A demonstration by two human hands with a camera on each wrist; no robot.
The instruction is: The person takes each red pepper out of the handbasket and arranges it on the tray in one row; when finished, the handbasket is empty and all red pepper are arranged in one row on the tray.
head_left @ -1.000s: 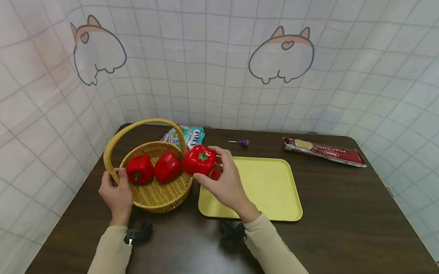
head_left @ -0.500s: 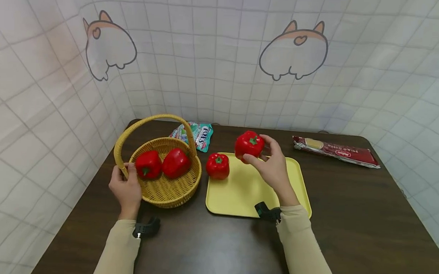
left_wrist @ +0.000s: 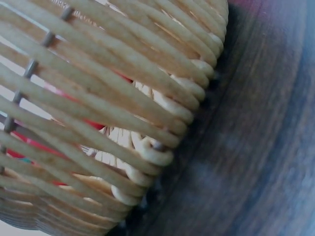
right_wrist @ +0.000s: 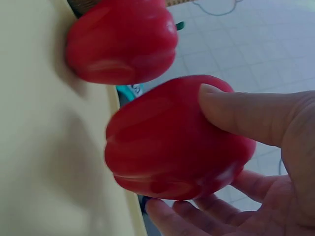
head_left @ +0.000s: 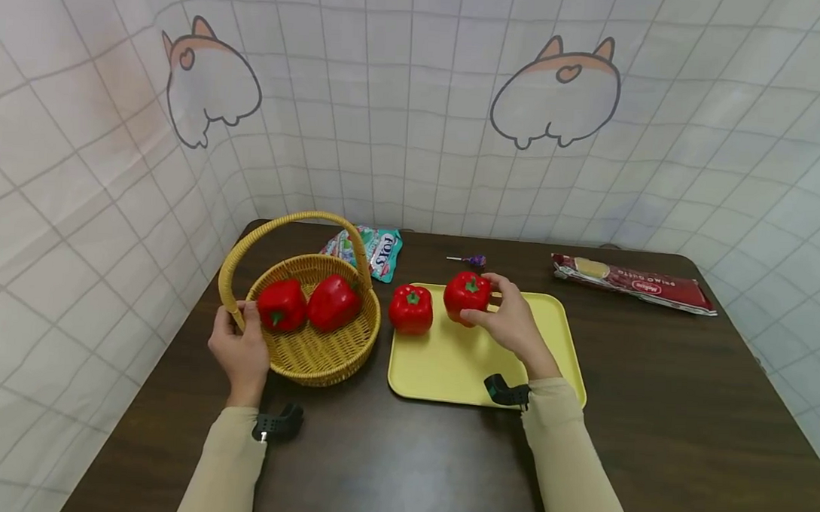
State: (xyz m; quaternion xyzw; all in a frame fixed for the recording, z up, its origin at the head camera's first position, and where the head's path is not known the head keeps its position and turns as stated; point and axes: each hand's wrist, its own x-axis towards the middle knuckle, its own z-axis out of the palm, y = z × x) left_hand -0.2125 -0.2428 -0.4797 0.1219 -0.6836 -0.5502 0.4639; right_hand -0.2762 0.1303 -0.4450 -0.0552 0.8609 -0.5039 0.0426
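My left hand (head_left: 240,348) grips the handle of the yellow wicker basket (head_left: 324,373) at its left base. Two red bell peppers lie inside on their sides: one at the left (head_left: 282,305), another beside it (head_left: 334,303). My right hand (head_left: 515,321) holds another bell pepper (head_left: 466,296) between thumb and fingers, stem up, close over the yellow tray (head_left: 440,370). In the right wrist view a shadow on the tray shows beside this held pepper (right_wrist: 172,142). A further bell pepper (head_left: 411,309) stands upright on the tray's left end. The left wrist view shows woven basket side (left_wrist: 108,88).
Behind the basket lies a teal Fox's candy bag (head_left: 383,253). A purple lollipop (head_left: 476,260) is beyond the tray. To the back right lies a long red packet (head_left: 636,285). All stand on a dark wooden table (head_left: 689,416) with white gridded cloth (head_left: 415,113) around it.
My right hand has carried its bell pepper from beside the basket rightward over the tray, then lowered it. This uncovered the pepper standing on the tray. My left hand keeps its grip on the basket.
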